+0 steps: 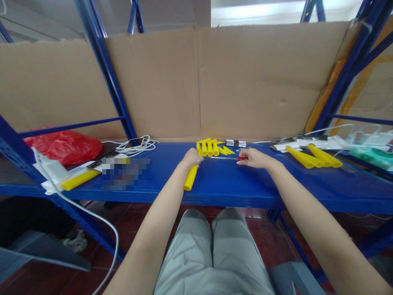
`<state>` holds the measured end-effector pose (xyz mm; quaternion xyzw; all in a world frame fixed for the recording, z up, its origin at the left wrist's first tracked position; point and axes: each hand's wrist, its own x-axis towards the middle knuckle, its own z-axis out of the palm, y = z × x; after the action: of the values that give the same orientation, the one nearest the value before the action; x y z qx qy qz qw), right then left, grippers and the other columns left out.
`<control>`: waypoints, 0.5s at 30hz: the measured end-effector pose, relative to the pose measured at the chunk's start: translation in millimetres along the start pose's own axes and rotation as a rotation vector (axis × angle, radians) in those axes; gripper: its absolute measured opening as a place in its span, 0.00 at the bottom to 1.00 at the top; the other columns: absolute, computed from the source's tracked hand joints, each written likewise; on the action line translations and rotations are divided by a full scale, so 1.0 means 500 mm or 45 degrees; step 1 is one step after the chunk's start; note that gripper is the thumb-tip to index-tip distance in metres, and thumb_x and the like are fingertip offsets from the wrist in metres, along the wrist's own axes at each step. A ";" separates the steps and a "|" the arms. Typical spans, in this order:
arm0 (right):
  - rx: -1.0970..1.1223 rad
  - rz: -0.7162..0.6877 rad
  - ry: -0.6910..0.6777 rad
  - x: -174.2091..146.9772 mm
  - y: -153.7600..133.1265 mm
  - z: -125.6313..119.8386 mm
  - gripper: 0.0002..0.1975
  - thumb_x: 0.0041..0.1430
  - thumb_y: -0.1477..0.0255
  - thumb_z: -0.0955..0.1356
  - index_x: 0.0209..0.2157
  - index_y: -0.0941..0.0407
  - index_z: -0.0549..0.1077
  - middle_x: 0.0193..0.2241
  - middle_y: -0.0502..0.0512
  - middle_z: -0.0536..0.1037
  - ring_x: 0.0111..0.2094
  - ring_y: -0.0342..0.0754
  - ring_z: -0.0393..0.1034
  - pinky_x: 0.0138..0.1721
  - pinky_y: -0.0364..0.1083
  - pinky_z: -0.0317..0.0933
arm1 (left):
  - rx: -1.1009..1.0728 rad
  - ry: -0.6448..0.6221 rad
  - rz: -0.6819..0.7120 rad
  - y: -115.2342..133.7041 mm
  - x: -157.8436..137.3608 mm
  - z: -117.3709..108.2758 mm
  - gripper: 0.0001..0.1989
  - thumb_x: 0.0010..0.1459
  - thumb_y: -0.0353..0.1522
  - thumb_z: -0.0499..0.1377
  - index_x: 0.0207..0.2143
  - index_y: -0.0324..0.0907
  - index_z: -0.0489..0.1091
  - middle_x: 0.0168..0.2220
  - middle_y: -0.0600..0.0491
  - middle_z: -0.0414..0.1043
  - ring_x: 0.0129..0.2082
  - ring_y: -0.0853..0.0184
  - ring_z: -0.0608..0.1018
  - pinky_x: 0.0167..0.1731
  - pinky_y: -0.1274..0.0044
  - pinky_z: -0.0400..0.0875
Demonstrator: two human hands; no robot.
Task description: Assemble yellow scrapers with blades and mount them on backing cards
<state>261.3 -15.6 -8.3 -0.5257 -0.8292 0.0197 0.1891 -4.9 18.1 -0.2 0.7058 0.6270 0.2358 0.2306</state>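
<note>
My left hand (193, 156) is closed around a yellow tapered tube (190, 179), whose wide end points toward me over the front of the blue table. My right hand (253, 158) pinches a small red-handled tool (242, 158). Between the two hands runs a thin, pale, straight rod (219, 158); whether it belongs to the red handle or enters the tube, I cannot tell. Just beyond it lie several yellow tubes (210, 148) side by side. Small pointed yellow pieces (226, 150) and a stack of black-and-white sticks (236, 143) sit to their right.
Several yellow cones (313, 157) lie at the right beside white packaging. On the left are a red plastic bag (66, 145), coiled white cable (141, 144), a white power strip (52, 174) and another yellow tube (80, 180). Blue posts and a cardboard wall (239, 82) bound the table (227, 180).
</note>
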 end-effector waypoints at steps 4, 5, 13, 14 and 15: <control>0.012 -0.008 -0.055 0.001 0.000 0.000 0.10 0.54 0.63 0.65 0.27 0.56 0.70 0.26 0.55 0.76 0.26 0.47 0.66 0.28 0.45 0.57 | 0.013 -0.003 -0.005 -0.004 0.006 0.003 0.09 0.48 0.24 0.58 0.34 0.30 0.74 0.31 0.41 0.78 0.23 0.65 0.78 0.21 0.81 0.68; 0.015 -0.009 -0.063 0.001 0.000 0.000 0.11 0.54 0.63 0.65 0.28 0.56 0.70 0.25 0.55 0.76 0.26 0.47 0.67 0.28 0.45 0.57 | 0.025 -0.002 -0.008 -0.005 0.007 0.003 0.09 0.48 0.24 0.58 0.33 0.30 0.74 0.31 0.41 0.78 0.24 0.65 0.79 0.21 0.81 0.68; 0.001 0.047 -0.109 -0.001 -0.005 0.000 0.11 0.56 0.63 0.64 0.27 0.56 0.71 0.23 0.56 0.75 0.27 0.48 0.67 0.28 0.45 0.58 | 0.005 -0.003 0.010 0.001 -0.001 0.001 0.12 0.47 0.22 0.57 0.36 0.29 0.75 0.33 0.40 0.78 0.24 0.65 0.79 0.21 0.81 0.68; -0.002 0.049 -0.109 -0.001 -0.005 -0.001 0.12 0.56 0.63 0.64 0.28 0.56 0.72 0.24 0.56 0.75 0.27 0.48 0.67 0.28 0.45 0.58 | -0.002 -0.001 0.009 0.002 -0.002 0.000 0.13 0.47 0.22 0.57 0.37 0.29 0.75 0.34 0.40 0.78 0.24 0.65 0.79 0.20 0.81 0.68; -0.004 0.046 -0.109 -0.001 -0.006 -0.001 0.12 0.56 0.62 0.64 0.28 0.56 0.72 0.24 0.56 0.75 0.27 0.48 0.67 0.28 0.45 0.58 | -0.004 0.001 0.007 0.003 -0.004 0.000 0.13 0.48 0.22 0.57 0.37 0.29 0.75 0.34 0.40 0.78 0.24 0.65 0.79 0.20 0.81 0.67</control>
<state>259.3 -17.4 -7.3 -0.5397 -0.8268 0.0441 0.1523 -3.7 16.1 0.8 0.7071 0.6247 0.2379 0.2307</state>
